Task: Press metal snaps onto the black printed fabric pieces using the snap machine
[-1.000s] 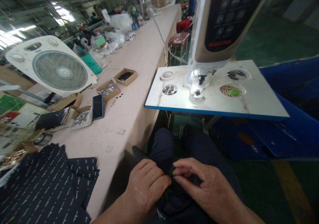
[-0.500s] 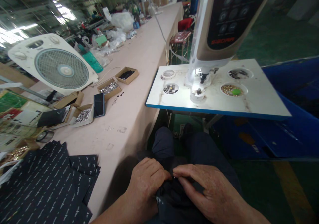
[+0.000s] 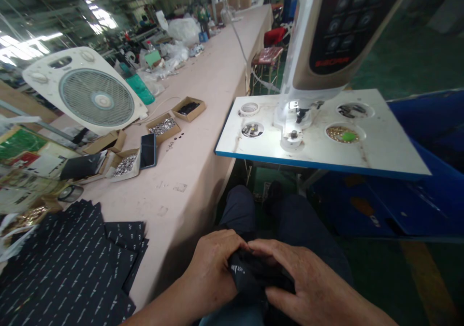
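Over my lap, both hands grip a bunched black fabric piece (image 3: 250,277) that bears small white lettering. My left hand (image 3: 213,263) closes around its left side, thumb and fingers bent over the cloth. From the right, my right hand (image 3: 297,273) curls round the same cloth, its fingertips meeting the left hand's at the top. The lower folds hang between my wrists. In front of my knees stands a snap-fastening machine (image 3: 326,41) with a white worktop (image 3: 384,147). Its round wells hold metal fasteners (image 3: 340,133) and dark parts (image 3: 351,110).
A long cloth-covered table (image 3: 203,137) runs along my left. On it stand a white box fan (image 3: 103,101), cardboard boxes of small metal parts (image 3: 163,125), a phone (image 3: 148,150) and a stack of patterned black fabric (image 3: 68,268). Blue bins (image 3: 427,210) stand at the right.
My hands have drawn together and wrapped more fully round the black cloth, turning it so that more lettering shows. The small shiny spot between my fingertips is now out of sight.
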`<state>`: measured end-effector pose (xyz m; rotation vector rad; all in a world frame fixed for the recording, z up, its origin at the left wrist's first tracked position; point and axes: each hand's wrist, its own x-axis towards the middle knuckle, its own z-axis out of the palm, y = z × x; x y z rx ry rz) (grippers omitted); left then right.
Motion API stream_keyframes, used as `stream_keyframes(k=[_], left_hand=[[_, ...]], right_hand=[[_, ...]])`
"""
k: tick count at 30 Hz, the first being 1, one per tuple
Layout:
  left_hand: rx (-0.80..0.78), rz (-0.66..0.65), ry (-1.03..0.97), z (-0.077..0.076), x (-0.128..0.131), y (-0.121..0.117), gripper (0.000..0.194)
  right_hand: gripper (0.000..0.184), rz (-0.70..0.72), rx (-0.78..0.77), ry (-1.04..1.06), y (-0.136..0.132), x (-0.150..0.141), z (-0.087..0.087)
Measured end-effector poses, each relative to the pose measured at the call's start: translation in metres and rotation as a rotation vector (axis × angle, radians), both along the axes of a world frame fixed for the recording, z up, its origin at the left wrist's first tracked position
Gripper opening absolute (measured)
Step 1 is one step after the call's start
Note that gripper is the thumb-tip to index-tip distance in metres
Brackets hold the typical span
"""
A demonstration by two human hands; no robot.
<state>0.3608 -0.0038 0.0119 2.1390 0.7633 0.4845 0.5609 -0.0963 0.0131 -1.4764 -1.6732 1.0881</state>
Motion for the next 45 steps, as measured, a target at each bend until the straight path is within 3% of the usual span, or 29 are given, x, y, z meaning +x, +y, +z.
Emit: stream_keyframes(k=[4, 12, 16, 27, 32, 38, 43, 45], left_hand=[[-0.091, 0.04, 0.112, -0.002, 0.002, -0.001, 0.024], [-0.249, -0.026, 0.277, 0.003, 0.004, 0.002, 0.019], [-0.228, -0.034, 0.281, 0.001, 0.006, 0.0, 0.009], [-0.129, -0.019, 0.299, -0.005, 0.005, -0.005, 0.013], [-0.178, -0.036, 0.331, -0.002, 0.009, 0.0, 0.012], [-0.371, -0.081, 0.242, 0.002, 0.01, 0.004, 0.015], [-0.844, -0.131, 0.082, 0.001, 0.01, 0.007, 0.018], [-0.964, -0.157, 0.035, 0.001, 0.01, 0.01, 0.021]], right_hand=[[0.062, -0.009, -0.023, 0.047, 0.002, -0.002, -0.008], [0.052, -0.099, -0.08, 0.082, 0.004, -0.004, -0.019], [0.05, -0.142, -0.142, 0.135, 0.005, -0.004, -0.02], [0.051, -0.203, -0.16, 0.168, 0.01, -0.007, -0.018], [0.047, -0.201, -0.172, 0.154, 0.01, -0.006, -0.016], [0.046, -0.178, -0.218, 0.186, 0.009, -0.003, -0.015], [0.037, -0.132, -0.34, 0.439, 0.014, 0.007, -0.017], [0.04, -0.114, -0.385, 0.577, 0.018, 0.011, -0.019]])
